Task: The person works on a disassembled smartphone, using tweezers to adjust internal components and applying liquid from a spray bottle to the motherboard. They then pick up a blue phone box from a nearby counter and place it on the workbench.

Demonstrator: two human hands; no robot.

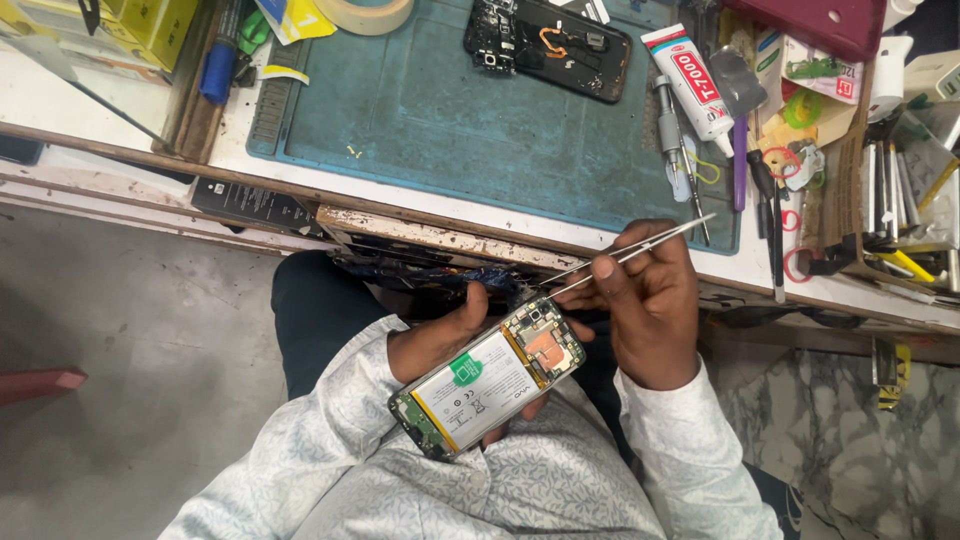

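The left hand (pixel 440 340) is gripping one opened smartphone (pixel 490 378), white battery exposed, over the lap. The right hand (pixel 645 300) is pinching one pair of metal tweezers (pixel 640 252), tips touching its top end. A second dismantled phone (pixel 550 40) is lying on the blue mat (pixel 450 120).

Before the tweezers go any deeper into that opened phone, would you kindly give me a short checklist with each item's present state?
1. Opened phone held in the left hand: ok.
2. Tweezers gripped by the right hand: ok.
3. Tips at the phone's upper end: ok.
4. Whether the tips pinch anything: cannot tell.
5. Phone resting on the work mat: not ok, it is held over the lap.
6. Battery seated in the frame: ok.
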